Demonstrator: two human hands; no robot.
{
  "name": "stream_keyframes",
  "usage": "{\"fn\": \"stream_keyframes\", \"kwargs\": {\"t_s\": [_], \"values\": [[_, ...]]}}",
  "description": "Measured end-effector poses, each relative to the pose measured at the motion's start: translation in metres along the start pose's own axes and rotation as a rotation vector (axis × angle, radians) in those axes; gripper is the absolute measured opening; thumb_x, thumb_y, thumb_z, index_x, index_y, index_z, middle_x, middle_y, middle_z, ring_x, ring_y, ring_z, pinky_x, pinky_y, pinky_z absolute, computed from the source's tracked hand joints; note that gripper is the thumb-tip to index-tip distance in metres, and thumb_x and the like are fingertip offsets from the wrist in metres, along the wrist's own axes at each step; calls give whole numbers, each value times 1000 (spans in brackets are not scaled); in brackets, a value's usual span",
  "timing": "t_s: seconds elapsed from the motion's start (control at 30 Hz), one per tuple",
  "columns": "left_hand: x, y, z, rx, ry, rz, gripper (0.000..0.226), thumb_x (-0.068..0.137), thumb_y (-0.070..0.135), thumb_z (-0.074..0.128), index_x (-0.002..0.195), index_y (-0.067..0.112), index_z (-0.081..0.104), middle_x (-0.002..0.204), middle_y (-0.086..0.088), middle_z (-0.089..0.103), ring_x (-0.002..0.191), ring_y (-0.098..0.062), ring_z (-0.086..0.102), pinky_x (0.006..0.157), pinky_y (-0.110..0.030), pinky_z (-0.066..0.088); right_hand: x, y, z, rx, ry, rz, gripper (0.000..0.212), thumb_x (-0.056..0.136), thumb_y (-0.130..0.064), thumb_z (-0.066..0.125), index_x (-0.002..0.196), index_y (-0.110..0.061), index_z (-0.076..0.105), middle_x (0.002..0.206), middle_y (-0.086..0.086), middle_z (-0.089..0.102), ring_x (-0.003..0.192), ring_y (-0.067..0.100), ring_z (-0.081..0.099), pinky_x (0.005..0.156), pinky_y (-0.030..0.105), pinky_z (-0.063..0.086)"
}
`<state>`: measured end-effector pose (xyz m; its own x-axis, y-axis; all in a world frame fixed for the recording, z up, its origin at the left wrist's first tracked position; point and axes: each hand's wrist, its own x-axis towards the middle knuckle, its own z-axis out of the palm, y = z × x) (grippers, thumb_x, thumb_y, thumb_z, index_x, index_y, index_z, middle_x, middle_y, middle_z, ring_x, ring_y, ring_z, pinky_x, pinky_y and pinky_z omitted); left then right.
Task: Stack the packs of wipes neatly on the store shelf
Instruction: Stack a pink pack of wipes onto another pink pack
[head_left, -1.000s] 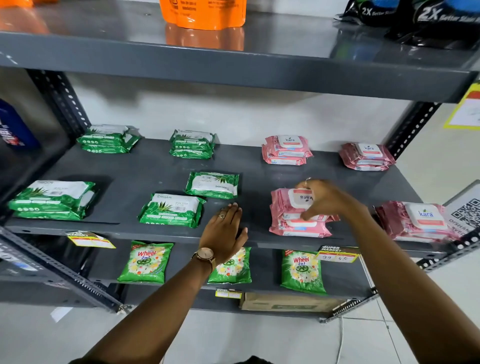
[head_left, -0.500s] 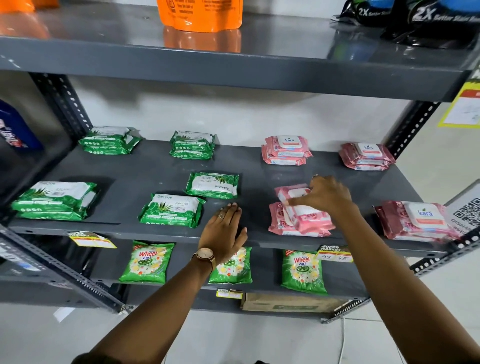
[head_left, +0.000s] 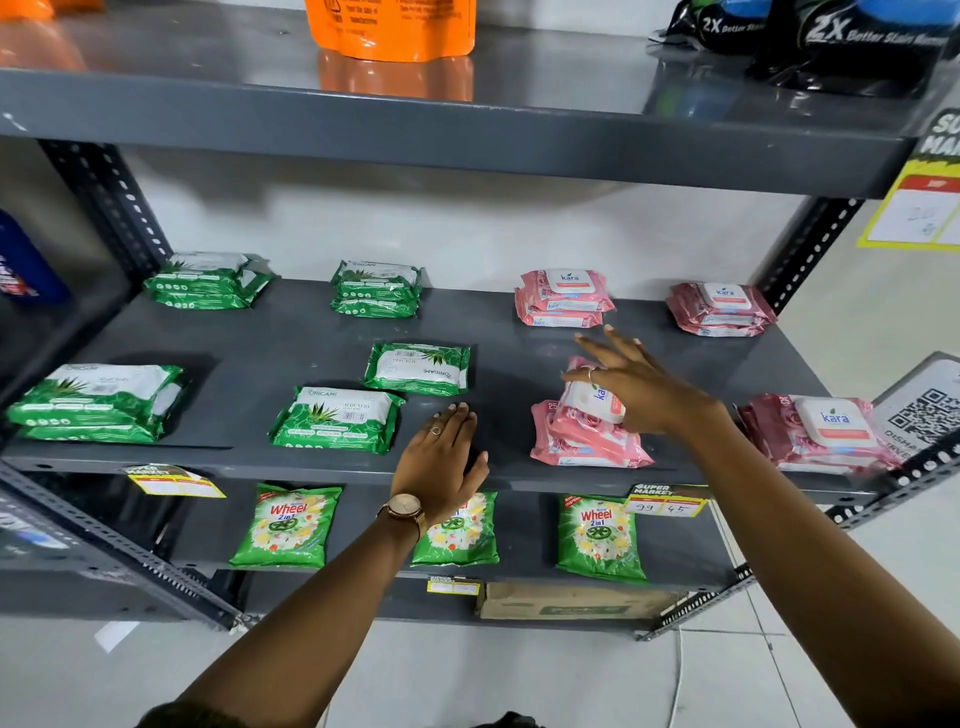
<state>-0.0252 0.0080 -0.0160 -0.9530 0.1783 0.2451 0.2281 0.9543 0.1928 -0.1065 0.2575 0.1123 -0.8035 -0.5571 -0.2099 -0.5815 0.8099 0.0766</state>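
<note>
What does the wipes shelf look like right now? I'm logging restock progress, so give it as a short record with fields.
shelf: grey metal middle shelf
green packs: four stacks or packs on the left, plus two single packs lying apart near the centre
pink packs: back stacks, front right stack, front centre stack
right hand: fingers spread, on a tilted top pack of the front centre stack
left hand: flat on the shelf edge, holding nothing
neatness: front centre stack's top pack sits askew
</note>
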Motion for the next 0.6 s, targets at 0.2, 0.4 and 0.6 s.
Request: {"fn": "stream_keyframes", "kwargs": {"t_s": [0.2, 0.4, 0.6], "values": [[0, -1, 1, -16, 6, -1, 60, 90, 42, 30, 133, 2, 44, 141, -16, 48, 133, -30, 41, 109, -41, 34, -1, -3, 0, 394, -41, 226, 85, 67, -39, 82, 137, -8, 43, 147, 12, 43, 132, 29, 42, 104, 39, 39], [-2, -1, 1, -26, 15, -2, 59, 91, 42, 31, 133, 4, 44, 141, -15, 48, 133, -29, 40, 109, -41, 33, -7, -6, 7, 483, 30, 184, 83, 71, -36, 80, 142, -19, 39, 150, 6, 42, 135, 26, 42, 110, 42, 37], [-2, -1, 2, -14, 17, 8, 58, 91, 42, 31, 134, 4, 42, 142, -14, 47, 133, -28, 40, 110, -39, 31, -11, -16, 6, 448, 33, 160, 81, 74, -39, 76, 144, -22, 38, 151, 5, 40, 136, 26, 39, 109, 42, 36]]}}
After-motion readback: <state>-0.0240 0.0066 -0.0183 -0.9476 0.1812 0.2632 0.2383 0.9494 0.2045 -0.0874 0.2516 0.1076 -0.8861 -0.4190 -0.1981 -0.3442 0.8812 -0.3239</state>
